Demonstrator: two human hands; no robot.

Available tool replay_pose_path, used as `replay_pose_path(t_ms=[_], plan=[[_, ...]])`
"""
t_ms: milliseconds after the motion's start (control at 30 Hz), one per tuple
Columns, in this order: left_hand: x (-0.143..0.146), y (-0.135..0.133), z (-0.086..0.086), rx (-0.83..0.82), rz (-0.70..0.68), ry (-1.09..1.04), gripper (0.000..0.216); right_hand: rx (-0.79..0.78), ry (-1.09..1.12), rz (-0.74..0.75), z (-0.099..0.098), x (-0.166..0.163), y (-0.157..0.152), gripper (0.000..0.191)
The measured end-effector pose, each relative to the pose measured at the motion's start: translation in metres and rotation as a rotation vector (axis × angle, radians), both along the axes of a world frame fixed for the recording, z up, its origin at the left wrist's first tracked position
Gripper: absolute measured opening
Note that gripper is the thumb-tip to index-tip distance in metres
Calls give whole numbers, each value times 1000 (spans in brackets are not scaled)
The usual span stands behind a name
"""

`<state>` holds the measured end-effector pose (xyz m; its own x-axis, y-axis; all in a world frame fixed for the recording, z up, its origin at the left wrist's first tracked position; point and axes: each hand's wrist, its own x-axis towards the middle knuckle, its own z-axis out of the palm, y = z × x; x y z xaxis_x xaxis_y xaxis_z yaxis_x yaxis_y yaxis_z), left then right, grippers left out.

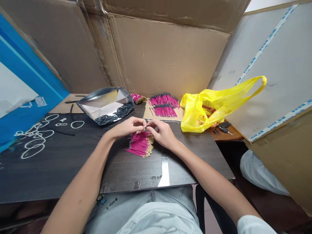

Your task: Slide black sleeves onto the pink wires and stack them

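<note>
My left hand (130, 126) and my right hand (163, 132) meet with pinched fingers above the table, fingertips almost touching. A small dark piece (146, 127) shows between them; it resembles the short black sleeves (124, 110) in the tray, but its exact kind is too small to tell. Just below my hands lies a flat pile of short pink wires (140, 144), with gold-coloured ends toward the right. Farther back, pink wires with black ends (164, 104) lie in two rows on a piece of cardboard (179, 114).
A silver-lined dark bag (97, 105), spread like a tray, holds the sleeves. Behind it sits a bundle of pink wires (137, 98). A yellow plastic bag (195, 113) stands at right, near keys (225, 128). White rubber bands (34, 143) lie left. Cardboard walls (170, 55) enclose the table.
</note>
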<state>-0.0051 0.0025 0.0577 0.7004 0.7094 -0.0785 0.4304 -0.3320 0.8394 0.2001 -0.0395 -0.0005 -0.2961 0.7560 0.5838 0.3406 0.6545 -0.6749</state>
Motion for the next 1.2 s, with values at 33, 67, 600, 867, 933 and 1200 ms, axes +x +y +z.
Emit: replay_pose_path(t_ms=[33,67,600,867,933,1200], plan=[[-1,0,0,0,4,-2,13,-13,11,-2,0,1,0,9],[-2,1,0,1,7,-4,14,-26,20,-2,1,1,1,9],[10,1,-11,16,86,-154,30,-162,181,-80,-2,-1,3,10],[15,3,-18,-12,114,-197,35,-115,109,-160,1,2,3,9],[18,3,-18,5,133,-192,37,-135,138,-145,1,2,3,10],[29,2,-29,103,214,-206,33,-390,376,-61,-3,5,10,19]])
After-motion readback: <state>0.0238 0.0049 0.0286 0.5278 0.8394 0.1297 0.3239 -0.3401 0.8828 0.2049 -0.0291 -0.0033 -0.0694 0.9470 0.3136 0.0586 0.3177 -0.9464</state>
